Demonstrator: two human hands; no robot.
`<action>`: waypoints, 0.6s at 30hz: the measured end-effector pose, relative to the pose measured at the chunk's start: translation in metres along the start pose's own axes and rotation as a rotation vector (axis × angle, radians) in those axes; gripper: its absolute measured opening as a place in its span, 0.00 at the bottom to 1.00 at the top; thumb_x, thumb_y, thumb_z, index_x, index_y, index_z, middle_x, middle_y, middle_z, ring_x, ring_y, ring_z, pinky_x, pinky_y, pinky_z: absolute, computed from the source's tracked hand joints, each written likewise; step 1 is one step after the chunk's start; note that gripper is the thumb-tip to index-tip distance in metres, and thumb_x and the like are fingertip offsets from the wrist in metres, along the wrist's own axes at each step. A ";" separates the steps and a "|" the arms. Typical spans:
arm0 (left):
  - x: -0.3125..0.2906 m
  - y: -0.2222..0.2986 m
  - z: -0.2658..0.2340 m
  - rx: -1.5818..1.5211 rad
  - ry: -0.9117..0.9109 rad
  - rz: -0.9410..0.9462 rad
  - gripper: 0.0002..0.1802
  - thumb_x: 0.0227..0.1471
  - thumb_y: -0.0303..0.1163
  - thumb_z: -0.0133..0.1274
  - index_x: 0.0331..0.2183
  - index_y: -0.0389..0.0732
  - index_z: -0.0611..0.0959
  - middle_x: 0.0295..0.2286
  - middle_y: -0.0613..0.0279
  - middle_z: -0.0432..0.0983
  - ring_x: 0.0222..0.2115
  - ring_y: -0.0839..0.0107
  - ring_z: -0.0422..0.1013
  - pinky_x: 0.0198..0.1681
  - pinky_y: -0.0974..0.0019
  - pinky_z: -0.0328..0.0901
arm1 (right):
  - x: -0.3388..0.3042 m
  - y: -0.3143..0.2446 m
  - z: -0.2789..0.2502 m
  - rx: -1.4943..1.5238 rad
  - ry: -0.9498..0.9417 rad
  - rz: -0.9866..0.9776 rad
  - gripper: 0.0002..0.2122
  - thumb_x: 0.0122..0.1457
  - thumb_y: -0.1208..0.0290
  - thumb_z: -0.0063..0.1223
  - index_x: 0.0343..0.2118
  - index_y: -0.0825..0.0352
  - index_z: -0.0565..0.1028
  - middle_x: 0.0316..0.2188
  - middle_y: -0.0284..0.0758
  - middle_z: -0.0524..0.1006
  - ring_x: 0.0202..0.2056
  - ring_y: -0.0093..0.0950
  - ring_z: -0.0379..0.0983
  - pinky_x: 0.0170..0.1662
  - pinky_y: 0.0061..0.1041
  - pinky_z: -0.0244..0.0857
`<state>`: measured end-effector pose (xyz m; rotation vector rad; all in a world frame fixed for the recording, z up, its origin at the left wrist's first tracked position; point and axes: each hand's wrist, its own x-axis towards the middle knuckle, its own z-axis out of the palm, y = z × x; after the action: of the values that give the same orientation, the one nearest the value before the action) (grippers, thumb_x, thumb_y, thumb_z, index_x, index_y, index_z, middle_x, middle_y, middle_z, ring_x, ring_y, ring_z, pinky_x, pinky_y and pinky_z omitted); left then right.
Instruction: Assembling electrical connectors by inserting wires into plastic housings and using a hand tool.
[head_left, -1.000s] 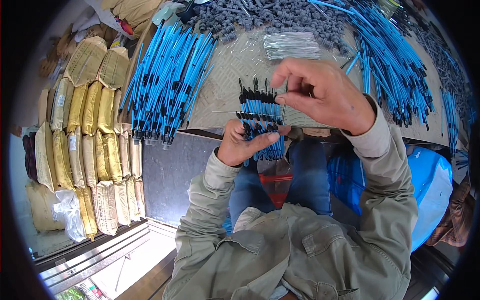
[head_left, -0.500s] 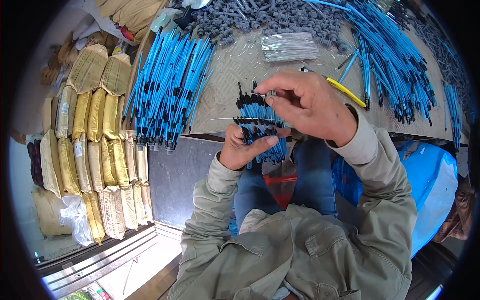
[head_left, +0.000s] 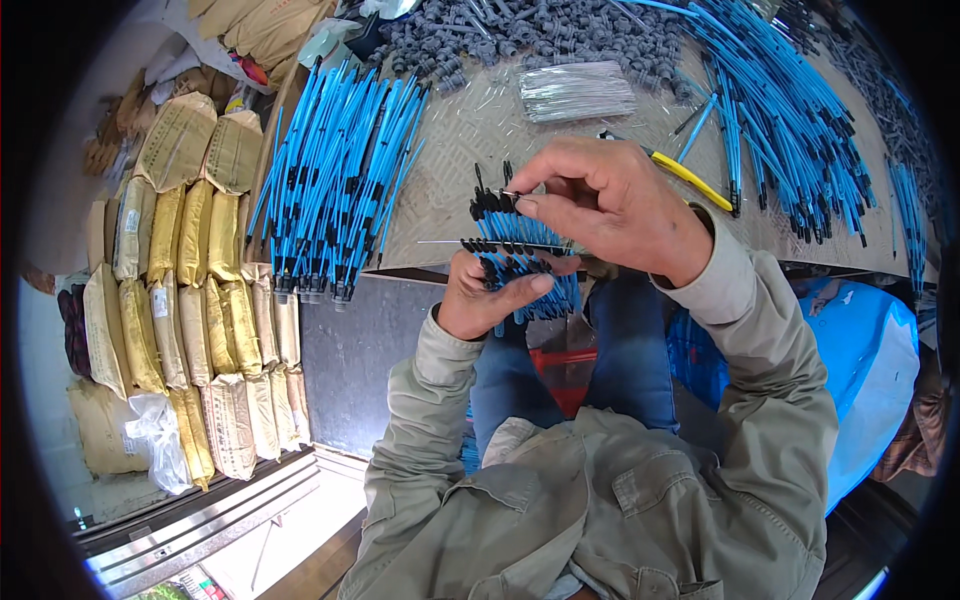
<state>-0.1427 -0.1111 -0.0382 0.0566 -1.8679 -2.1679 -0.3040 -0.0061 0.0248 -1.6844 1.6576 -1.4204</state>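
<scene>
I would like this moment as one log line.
left hand: holds blue rods | right hand: at their black tips, grip unclear | silver wires: on table

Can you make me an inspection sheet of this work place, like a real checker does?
Surface: table, pale brown and patterned, with short thin bits scattered on it.
Things in hand: bunch of blue sticks with black tips; a thin wire lies across it.
Clutter: grey plastic parts heaped at the back, silver wires, a yellow-handled tool, blue stick piles left and right.
Hands: left hand grips the bunch; right hand has finger and thumb at the black tips, any hold too small to tell.
Cables: nothing seen.
Surroundings: stacked sacks left, big blue bag right.
</scene>
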 end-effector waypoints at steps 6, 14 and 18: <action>0.002 0.002 0.000 0.015 -0.001 0.000 0.14 0.47 0.23 0.55 0.38 0.32 0.76 0.33 0.55 0.77 0.37 0.68 0.72 0.43 0.65 0.66 | 0.004 0.012 0.001 0.145 -0.063 0.036 0.07 0.51 0.74 0.56 0.34 0.66 0.74 0.21 0.27 0.69 0.21 0.12 0.61 0.22 0.15 0.53; 0.001 0.001 -0.001 -0.011 -0.015 0.000 0.13 0.46 0.24 0.55 0.37 0.32 0.76 0.31 0.55 0.77 0.37 0.68 0.72 0.43 0.64 0.66 | 0.005 0.004 0.004 0.095 -0.083 0.034 0.07 0.51 0.74 0.56 0.34 0.65 0.73 0.21 0.27 0.66 0.20 0.12 0.59 0.21 0.14 0.53; 0.001 0.002 0.000 -0.043 -0.012 -0.002 0.13 0.47 0.24 0.55 0.37 0.32 0.76 0.32 0.56 0.77 0.37 0.68 0.72 0.43 0.64 0.66 | 0.005 0.008 0.011 -0.049 0.052 -0.173 0.07 0.52 0.75 0.54 0.34 0.65 0.73 0.20 0.26 0.64 0.19 0.13 0.56 0.21 0.14 0.50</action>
<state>-0.1432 -0.1111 -0.0361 0.0366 -1.8279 -2.2134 -0.3002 -0.0161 0.0151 -1.8724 1.6193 -1.5257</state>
